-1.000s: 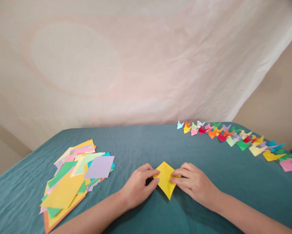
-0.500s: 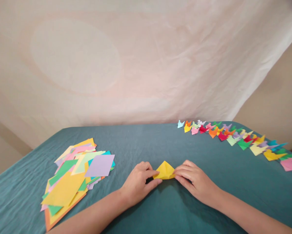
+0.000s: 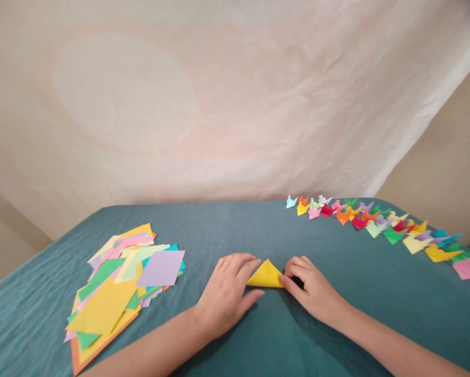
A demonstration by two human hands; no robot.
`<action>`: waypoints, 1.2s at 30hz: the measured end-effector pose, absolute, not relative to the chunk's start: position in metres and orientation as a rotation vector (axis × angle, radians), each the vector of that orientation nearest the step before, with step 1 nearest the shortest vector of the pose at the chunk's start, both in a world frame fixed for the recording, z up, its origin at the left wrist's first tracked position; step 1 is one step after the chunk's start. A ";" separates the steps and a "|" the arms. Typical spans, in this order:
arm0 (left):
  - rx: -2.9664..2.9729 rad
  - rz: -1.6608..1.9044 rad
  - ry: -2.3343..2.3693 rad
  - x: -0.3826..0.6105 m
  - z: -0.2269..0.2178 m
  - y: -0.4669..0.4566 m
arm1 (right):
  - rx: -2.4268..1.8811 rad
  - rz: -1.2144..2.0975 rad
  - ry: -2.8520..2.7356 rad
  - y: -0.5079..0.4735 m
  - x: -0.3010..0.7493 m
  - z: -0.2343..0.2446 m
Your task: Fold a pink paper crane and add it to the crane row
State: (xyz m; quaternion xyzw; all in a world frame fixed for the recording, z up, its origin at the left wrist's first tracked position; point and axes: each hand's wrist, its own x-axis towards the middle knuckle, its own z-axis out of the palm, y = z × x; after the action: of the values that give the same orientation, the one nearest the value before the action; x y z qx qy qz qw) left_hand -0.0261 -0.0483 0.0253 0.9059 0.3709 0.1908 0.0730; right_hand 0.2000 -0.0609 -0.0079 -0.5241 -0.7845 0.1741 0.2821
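Note:
A yellow folded paper (image 3: pixel 266 275) lies as a small triangle on the teal tablecloth (image 3: pixel 235 230), between both hands. My left hand (image 3: pixel 227 293) rests flat beside its left edge, fingers stretched and pressing on the corner. My right hand (image 3: pixel 311 288) pinches the paper's right corner with curled fingers.
A loose pile of coloured square papers (image 3: pixel 120 277) lies at the left. A row of several folded paper cranes (image 3: pixel 380 222) runs along the right side toward the table's edge. A pale cloth backdrop (image 3: pixel 219 104) hangs behind the table.
The yellow paper went from a tall kite shape to a flat low triangle as its lower point was folded up. Both hands moved slightly away from me.

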 end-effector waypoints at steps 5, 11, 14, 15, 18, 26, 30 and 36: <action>2.942 0.288 0.881 -0.015 0.031 -0.068 | -1.406 0.469 -2.096 -0.059 0.199 -0.009; 2.849 0.151 0.823 -0.015 0.019 -0.063 | -1.406 0.443 -2.096 -0.058 0.200 -0.012; 2.809 0.138 0.773 -0.018 0.019 -0.059 | -1.400 0.426 -2.085 -0.059 0.199 -0.012; 2.796 0.136 0.759 -0.018 0.019 -0.058 | -1.401 0.421 -2.080 -0.060 0.199 -0.012; 2.766 0.123 0.732 -0.018 0.019 -0.057 | -1.403 0.407 -2.068 -0.060 0.199 -0.012; 2.749 0.094 0.725 -0.019 0.018 -0.053 | -1.369 0.353 -2.056 -0.061 0.201 -0.015; 2.755 0.065 0.721 -0.019 0.018 -0.053 | -1.241 0.305 -2.141 -0.064 0.201 -0.012; 2.756 0.100 0.728 -0.018 0.017 -0.053 | -1.185 0.279 -2.239 -0.066 0.201 -0.010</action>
State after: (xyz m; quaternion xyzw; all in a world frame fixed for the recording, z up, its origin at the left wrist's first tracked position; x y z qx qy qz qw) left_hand -0.0183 -0.0534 0.0173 0.9561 0.2526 0.0348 0.1442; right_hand 0.2007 -0.0661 -0.0100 -0.4447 -0.8402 0.1048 0.2922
